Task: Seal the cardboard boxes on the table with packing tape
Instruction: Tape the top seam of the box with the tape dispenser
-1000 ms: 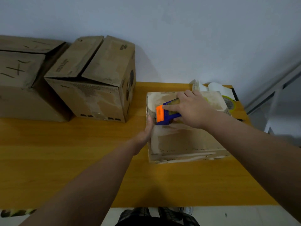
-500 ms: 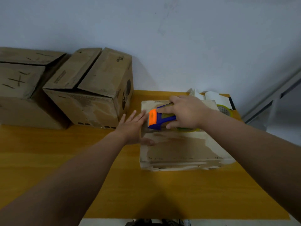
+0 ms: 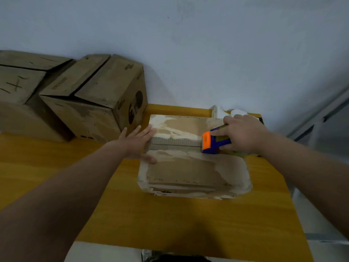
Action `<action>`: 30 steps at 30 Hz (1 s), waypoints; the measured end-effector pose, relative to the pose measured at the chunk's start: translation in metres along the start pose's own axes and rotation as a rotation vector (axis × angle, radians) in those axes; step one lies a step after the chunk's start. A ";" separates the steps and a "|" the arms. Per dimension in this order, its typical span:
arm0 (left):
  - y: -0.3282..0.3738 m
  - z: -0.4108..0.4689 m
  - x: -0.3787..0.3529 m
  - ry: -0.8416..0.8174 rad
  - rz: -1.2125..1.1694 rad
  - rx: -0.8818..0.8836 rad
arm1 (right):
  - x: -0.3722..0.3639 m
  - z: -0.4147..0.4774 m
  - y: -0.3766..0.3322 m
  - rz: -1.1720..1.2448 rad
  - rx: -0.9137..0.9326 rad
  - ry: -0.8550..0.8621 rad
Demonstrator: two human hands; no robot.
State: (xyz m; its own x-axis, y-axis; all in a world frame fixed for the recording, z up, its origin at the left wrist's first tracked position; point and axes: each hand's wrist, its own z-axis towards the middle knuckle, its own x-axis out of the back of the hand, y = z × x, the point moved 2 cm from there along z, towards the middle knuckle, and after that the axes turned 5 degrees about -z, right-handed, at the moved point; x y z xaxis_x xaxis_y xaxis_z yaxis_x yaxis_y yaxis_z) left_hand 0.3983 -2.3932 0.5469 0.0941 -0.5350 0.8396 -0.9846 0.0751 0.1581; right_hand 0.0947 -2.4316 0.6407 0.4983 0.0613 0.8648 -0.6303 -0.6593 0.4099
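Note:
A low cardboard box (image 3: 188,171) with worn, whitish patches lies on the yellow table (image 3: 94,186). A strip of tape (image 3: 175,143) runs along its middle seam from the left edge. My right hand (image 3: 243,135) grips a blue tape dispenser with an orange front (image 3: 211,142), resting on the box top right of centre. My left hand (image 3: 137,142) lies flat with straight fingers on the box's left edge, over the start of the tape.
Two bigger cardboard boxes (image 3: 98,99) (image 3: 20,91) stand at the back left against the wall, their top flaps loose. White paper items (image 3: 234,112) lie behind the low box. The table's right edge (image 3: 279,176) is close to my right arm.
The dispenser has slid rightwards along the seam, leaving a longer strip of tape behind it. My left hand went from gripping the box's left side to lying flat there.

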 end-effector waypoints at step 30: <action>0.079 0.000 -0.022 0.339 0.050 0.146 | 0.003 0.018 -0.020 0.143 0.002 0.046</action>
State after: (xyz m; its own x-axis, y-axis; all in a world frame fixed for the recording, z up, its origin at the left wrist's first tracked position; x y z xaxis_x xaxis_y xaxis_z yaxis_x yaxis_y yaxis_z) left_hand 0.3186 -2.3756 0.5413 0.0651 -0.2225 0.9727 -0.9975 -0.0402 0.0576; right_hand 0.1198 -2.4314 0.6301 0.3751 0.0010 0.9270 -0.6919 -0.6652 0.2807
